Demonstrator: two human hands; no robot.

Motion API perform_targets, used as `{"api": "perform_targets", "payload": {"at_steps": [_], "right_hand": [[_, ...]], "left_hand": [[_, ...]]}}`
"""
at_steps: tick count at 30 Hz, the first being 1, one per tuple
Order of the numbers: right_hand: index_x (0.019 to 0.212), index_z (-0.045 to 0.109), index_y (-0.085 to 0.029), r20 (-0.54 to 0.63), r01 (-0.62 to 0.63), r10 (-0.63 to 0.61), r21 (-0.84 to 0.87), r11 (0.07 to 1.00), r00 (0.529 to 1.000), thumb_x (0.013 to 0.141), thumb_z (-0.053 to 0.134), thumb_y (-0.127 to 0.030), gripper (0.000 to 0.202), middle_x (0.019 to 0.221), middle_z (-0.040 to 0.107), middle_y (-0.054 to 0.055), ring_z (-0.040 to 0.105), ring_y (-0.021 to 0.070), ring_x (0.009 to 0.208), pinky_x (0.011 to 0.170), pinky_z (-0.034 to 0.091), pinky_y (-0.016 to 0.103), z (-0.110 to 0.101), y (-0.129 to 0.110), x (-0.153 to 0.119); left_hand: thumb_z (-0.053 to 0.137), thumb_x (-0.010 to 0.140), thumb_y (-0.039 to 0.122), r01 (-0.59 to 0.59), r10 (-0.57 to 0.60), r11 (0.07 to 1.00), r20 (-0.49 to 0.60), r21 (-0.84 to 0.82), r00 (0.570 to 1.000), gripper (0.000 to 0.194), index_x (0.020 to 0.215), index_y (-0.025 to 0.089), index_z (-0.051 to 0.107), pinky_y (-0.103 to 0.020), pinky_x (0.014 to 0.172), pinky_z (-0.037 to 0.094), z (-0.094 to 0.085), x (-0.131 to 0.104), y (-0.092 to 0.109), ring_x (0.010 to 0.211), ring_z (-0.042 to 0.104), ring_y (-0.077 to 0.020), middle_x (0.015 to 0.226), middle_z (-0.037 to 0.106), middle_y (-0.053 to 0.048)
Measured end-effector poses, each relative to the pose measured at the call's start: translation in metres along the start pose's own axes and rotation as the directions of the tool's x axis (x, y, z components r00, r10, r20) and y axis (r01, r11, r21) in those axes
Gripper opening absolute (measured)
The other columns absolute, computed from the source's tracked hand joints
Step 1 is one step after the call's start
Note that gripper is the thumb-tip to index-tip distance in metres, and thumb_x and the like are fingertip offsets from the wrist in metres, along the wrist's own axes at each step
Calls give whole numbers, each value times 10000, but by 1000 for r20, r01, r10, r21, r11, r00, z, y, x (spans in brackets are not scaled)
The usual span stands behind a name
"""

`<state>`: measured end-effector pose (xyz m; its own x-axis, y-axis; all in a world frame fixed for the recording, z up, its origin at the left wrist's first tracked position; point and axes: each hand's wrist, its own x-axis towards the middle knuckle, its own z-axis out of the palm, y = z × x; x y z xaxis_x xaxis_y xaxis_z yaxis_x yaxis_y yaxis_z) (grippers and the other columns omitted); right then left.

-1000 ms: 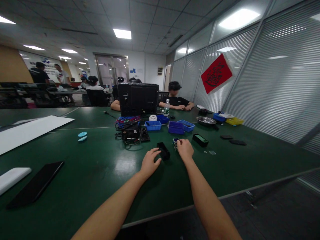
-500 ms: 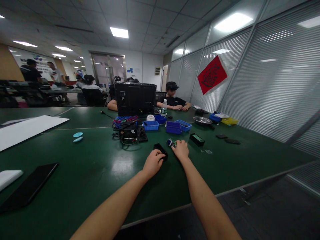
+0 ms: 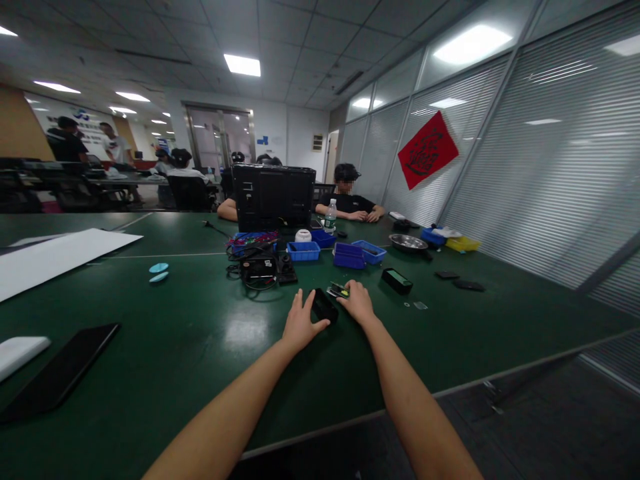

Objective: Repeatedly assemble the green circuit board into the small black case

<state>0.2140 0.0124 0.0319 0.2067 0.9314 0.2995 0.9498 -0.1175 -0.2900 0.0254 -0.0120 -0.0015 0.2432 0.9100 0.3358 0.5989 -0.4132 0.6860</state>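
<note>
A small black open box [image 3: 325,306] rests on the green table in front of me. My left hand [image 3: 299,323] is at its left side, fingers spread, with the thumb along the near end. Just right of the box, my right hand [image 3: 358,301] pinches a small circuit board [image 3: 339,290] with a yellow-green part on it. Farther right stands another black box [image 3: 397,281] with a green panel inside. A small ring [image 3: 407,305] and a clear flat piece [image 3: 421,306] lie near it.
Ahead are a black device with cables [image 3: 259,268], blue trays [image 3: 303,251], a bottle [image 3: 331,215] and a monitor [image 3: 274,197]. A metal dish [image 3: 409,243] stands at right. A person [image 3: 346,197] sits across the table [image 3: 200,360]; others are farther back.
My left hand has opened from its grip on the black box, its fingers now spread. The circuit board in my right hand has turned and shows a yellow-green part.
</note>
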Motion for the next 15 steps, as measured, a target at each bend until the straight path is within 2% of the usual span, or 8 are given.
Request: {"api": "perform_targets", "payload": {"at_steps": [4,7,12,15], "right_hand": [[903,503,-198,66,43,-53,141,989,996,675,616,-425,341,914,559,46,541,179,844,708,385,258,1,-1,0],[983,509,-202,127,13,-39,198,980,991,671,624,-392,383,954,590,47,559,178,867,704,396,252,0,0,1],[1095,545,-185,188,-78,59,95,992,980,655,612,-487,537,1075,584,100,553,234,961,732,412,289,-8,8,5],[1068,587,-188,210,-66,55,46,997,976,650,608,-499,521,1048,594,101,558,241,947,719,417,293,-12,15,6]], "left_hand": [[699,576,431,-2,3,999,48,-32,999,759,1253,259,402,-449,1040,178,2,1,-3,1303,181,-322,1407,258,-103],[701,582,401,-18,19,1000,44,-19,999,673,1191,253,453,-439,1043,182,1,0,-2,1291,224,-296,1371,312,-93],[736,550,361,-10,9,1000,-34,-21,999,498,971,216,513,-411,1009,263,-1,-2,1,1281,246,-282,1398,212,-87],[744,542,356,-15,16,1000,-91,15,996,457,893,199,495,-384,992,289,-3,-3,3,1259,280,-272,1358,248,-93]]}}
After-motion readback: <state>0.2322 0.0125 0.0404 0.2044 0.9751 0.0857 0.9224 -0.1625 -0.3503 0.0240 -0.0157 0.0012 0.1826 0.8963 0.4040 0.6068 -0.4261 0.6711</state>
